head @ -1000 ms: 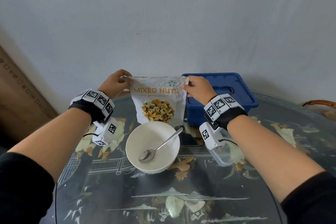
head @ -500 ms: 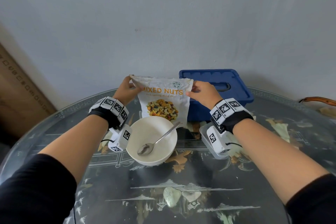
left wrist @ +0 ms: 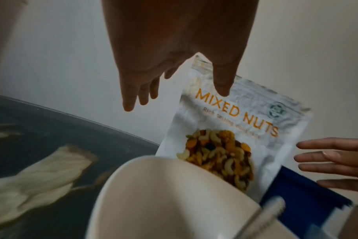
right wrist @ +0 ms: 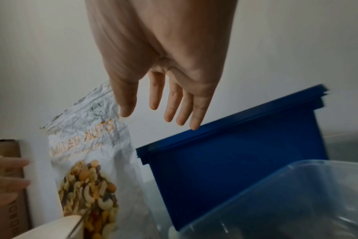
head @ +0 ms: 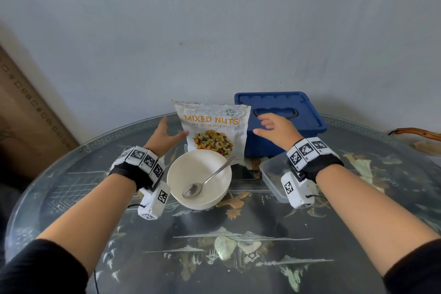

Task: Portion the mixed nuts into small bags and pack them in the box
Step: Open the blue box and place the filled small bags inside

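A white "MIXED NUTS" pouch (head: 214, 130) (left wrist: 231, 129) (right wrist: 88, 161) stands upright behind a white bowl (head: 199, 179) (left wrist: 174, 202) with a metal spoon (head: 207, 180) in it. My left hand (head: 167, 135) (left wrist: 174, 87) hovers beside the pouch's left edge, fingers straight, holding nothing. My right hand (head: 269, 126) (right wrist: 159, 113) hovers at the pouch's right side, fingers spread, over the blue box (head: 281, 122) (right wrist: 235, 158), whose lid is on. Neither hand grips the pouch.
A clear plastic container (head: 274, 174) (right wrist: 286, 202) sits under my right wrist, in front of the blue box. The round glass-topped table (head: 238, 246) has a grey wall behind it. A cardboard box (head: 28, 114) leans at the left.
Both hands gripped the pouch's top corners a second ago. They have let go and drawn apart, and the pouch now stands on its own behind the bowl.
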